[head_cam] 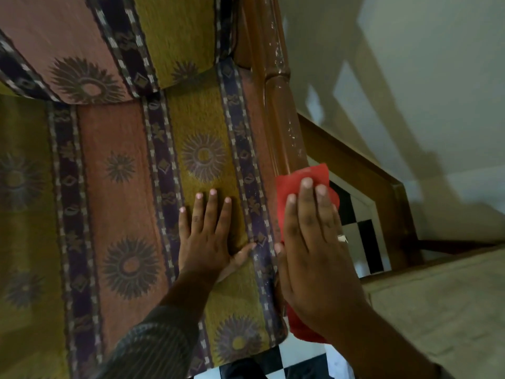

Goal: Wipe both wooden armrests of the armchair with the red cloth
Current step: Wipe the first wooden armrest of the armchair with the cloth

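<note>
The armchair's right wooden armrest (281, 113) runs from the top of the view down to the lower middle, glossy brown with pale dusty specks. My right hand (314, 247) lies flat on the red cloth (297, 184), pressing it onto the near part of that armrest; the cloth sticks out beyond my fingertips and below my wrist. My left hand (210, 233) rests flat, fingers spread, on the patterned seat cushion (131, 187) beside the armrest and holds nothing. The other armrest is out of view.
The cushion's backrest (109, 50) fills the upper left. Right of the armrest a wooden frame (382, 187) stands on a black-and-white chequered floor (360, 242). A pale wall (423, 77) is beyond, and a beige surface (437, 310) lies at the lower right.
</note>
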Demonstrator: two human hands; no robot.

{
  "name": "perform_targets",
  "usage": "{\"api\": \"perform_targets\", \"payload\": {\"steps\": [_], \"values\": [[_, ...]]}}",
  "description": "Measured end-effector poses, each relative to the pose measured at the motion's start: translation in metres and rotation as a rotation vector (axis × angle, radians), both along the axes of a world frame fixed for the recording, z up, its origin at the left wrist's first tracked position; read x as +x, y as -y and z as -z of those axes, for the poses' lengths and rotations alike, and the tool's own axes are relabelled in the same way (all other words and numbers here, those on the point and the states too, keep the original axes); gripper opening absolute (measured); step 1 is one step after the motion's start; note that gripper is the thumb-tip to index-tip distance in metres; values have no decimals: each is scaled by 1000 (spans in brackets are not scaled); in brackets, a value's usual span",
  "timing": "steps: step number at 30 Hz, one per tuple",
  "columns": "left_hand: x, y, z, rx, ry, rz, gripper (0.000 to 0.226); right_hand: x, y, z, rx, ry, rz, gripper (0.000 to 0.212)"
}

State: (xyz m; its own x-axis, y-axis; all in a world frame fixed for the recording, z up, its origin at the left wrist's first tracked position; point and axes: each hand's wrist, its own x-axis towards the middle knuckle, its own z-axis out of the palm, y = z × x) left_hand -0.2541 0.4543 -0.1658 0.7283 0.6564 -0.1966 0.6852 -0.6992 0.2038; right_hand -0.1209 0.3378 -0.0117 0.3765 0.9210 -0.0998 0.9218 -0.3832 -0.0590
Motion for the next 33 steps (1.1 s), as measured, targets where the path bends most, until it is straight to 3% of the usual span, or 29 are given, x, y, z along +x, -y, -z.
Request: {"api": "perform_targets", "payload": {"steps": [5,11,21,29,33], "values": [[-3,0,3,12,21,7,104,25,-43,-1,6,69,-133,67],[-2,1,2,9,-3,3,107,38,-63,1,200,-286,166,68],[-2,0,4,15,10,6,105,47,-92,-1,39,58,-81,62],[0,-1,-2,-20,-29,10,106,54,-115,-4,195,-166,190,66],[2,-10,-7,-24,14,53,108,43,-101,-2,170,-106,160,64]]}}
